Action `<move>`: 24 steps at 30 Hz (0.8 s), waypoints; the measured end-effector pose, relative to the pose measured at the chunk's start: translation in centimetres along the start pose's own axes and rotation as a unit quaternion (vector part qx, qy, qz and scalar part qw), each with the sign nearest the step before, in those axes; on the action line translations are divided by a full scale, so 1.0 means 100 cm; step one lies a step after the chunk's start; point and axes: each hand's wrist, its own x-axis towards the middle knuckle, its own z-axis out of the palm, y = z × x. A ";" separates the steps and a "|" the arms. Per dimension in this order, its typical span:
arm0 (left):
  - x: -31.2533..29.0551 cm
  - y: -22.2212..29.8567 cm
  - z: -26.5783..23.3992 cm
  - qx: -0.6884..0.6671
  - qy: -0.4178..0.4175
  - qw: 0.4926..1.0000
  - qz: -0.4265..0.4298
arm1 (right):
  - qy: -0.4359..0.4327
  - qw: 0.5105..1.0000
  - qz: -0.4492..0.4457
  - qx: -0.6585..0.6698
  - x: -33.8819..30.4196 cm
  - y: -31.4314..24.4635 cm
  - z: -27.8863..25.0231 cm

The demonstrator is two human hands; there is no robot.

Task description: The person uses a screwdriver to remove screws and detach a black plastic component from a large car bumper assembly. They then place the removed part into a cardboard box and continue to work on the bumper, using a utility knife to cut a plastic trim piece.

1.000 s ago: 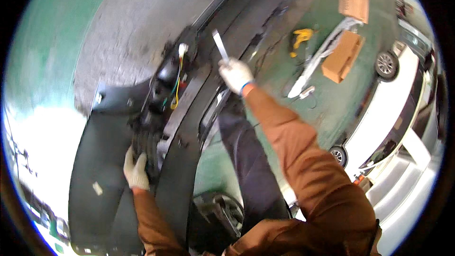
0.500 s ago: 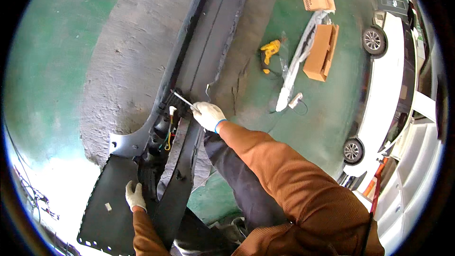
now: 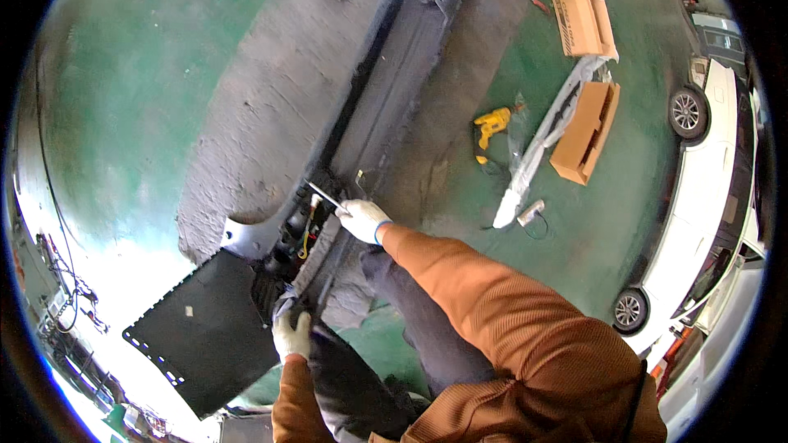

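Observation:
A long dark car bumper lies with its inner side up, running from far to near. At its near end is a wide black panel, with clips and wiring, including a yellow cable, beside it. My right hand, in a white glove, is closed round what looks like a screwdriver. Its slim metal shaft points far left at the bumper's inner parts; the handle is hidden in my palm. My gloved left hand grips the bumper's near edge beside the panel, its fingertips partly hidden.
A grey mat lies under the bumper on the green floor. To the right are a yellow power drill, a plastic-wrapped long part, opened cardboard boxes and a power strip. A white car stands farther right.
My left hand has moved off the black panel, rightward to the bumper's edge, and closed there. My right hand keeps the screwdriver at the same spot. The whole view has shifted.

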 end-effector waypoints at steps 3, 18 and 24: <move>-0.003 0.052 0.006 -0.250 -0.003 0.967 -0.043 | -0.026 1.000 0.013 -0.005 -0.032 -0.023 -0.023; -0.072 0.223 0.047 -0.715 -0.303 0.619 -0.120 | -0.125 0.982 -0.004 -0.144 -0.236 -0.130 -0.086; -0.047 0.294 0.037 -0.729 -0.316 0.601 -0.086 | -0.063 0.982 -0.092 -0.150 -0.215 -0.128 -0.152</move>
